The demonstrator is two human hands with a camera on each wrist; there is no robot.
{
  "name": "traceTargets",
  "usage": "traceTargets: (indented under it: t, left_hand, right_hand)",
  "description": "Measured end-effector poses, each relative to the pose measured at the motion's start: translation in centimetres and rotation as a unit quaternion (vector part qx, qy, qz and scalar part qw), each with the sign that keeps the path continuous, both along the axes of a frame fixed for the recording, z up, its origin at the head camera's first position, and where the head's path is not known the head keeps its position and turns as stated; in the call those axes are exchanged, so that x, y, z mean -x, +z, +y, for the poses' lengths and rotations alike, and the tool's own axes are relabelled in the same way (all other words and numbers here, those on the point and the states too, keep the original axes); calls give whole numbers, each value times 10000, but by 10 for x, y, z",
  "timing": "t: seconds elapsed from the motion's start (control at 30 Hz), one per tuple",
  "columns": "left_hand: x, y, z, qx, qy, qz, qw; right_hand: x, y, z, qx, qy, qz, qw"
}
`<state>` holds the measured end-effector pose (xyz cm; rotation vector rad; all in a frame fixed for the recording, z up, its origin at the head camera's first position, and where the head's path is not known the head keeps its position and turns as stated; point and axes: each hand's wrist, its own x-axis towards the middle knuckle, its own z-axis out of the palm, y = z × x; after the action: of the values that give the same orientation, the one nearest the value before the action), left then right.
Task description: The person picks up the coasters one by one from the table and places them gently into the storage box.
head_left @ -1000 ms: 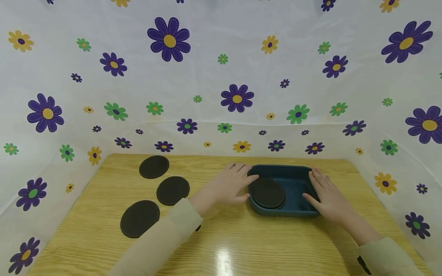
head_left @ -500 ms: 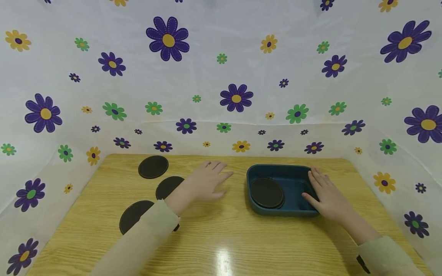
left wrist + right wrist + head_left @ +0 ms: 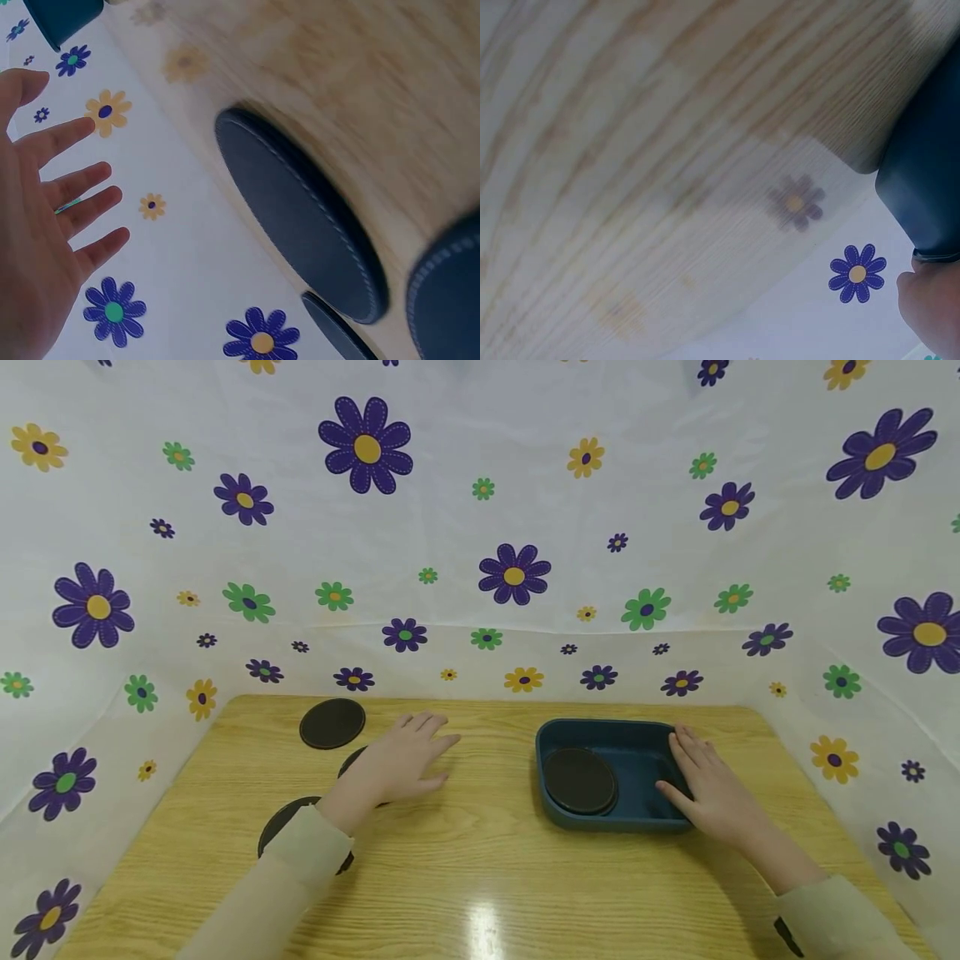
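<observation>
The left hand (image 3: 392, 764) and sleeve (image 3: 273, 877) partly hide two black discs (image 3: 278, 823).

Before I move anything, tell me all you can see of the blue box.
The box is dark blue, rectangular with rounded corners and open on top, with low, smooth walls and a slight sheen; it looks like plastic, though I can't be sure. It stands upright on the wooden table, right of the middle. A black disc lies in its left end; whether another lies beneath is unclear. The person's right grip rests at its right wall, hiding part of the rim.
</observation>
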<state>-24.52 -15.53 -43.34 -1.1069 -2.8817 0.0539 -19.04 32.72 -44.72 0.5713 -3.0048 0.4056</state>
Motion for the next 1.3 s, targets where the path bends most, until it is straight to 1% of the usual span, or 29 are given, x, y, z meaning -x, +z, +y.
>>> traceTargets:
  t: [0.13,0.23,0.37,0.67,0.77,0.9,1.03,1.13,1.3]
  left_hand:
    - [0,-2,-12,48,37,51,10000]
    - [0,-5,-21,-10,21,99,9999]
    - [1,-8,-32,-101,33,53,9999]
    - [-3,-15,-49,116,21,189,9998]
    - [-3,-20,-53,221,63,190,9996]
    - [-3,-25,-56,324,111,79,9994]
    - [-5,-26,-57,441,204,-96,9988]
    - [-6,-27,-57,527,347,-288,9976]
    - [-6,-29,-55,467,523,-621,9956]
  right_hand:
    - [0,-1,0,-34,-19,-4,10000]
    - [0,-2,1,-30,-31,-12,10000]
    - [1,-4,1,-32,-42,-15,10000]
    - [1,-4,2,-51,-39,32,10000]
    - [1,-4,2,-54,-41,19,10000]
    - [1,-4,2,-14,-29,3,10000]
    - [1,-3,1,3,-1,21,10000]
    - [1,-4,2,-9,27,55,10000]
    - [1,-5,3,-13,40,137,9999]
